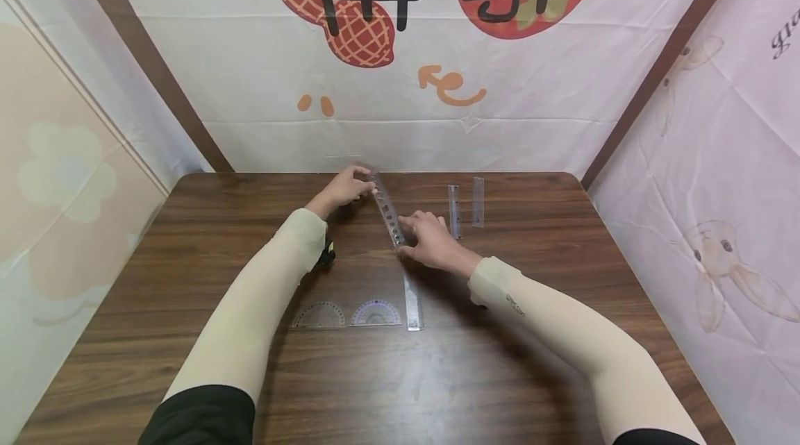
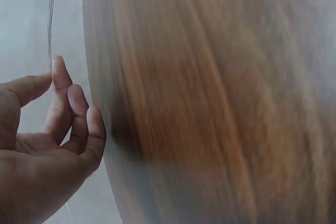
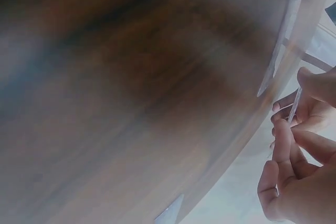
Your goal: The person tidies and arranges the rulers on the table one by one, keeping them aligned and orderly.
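Observation:
A clear stencil ruler [image 1: 386,210] with a row of cut-out shapes slants between both hands above the table. My left hand [image 1: 346,188] pinches its far end between thumb and fingers. In the left wrist view the ruler [image 2: 52,19] appears nearly edge-on, a thin line rising from the thumb and index fingertips. Around the near end, the thumb and fingers of my right hand [image 1: 431,240] grip the ruler. Below that hand lies another clear straight ruler [image 1: 412,303], its upper part overlapped by the hand. Two clear protractors, one plain [image 1: 320,316] and one purplish [image 1: 375,313], lie left of it.
Two short clear rulers, one nearer [image 1: 454,212] and one farther right [image 1: 478,202], lie at the back right of the brown wooden table [image 1: 512,362]. A printed cloth [image 1: 250,84] hangs behind the table, with more cloth at both sides.

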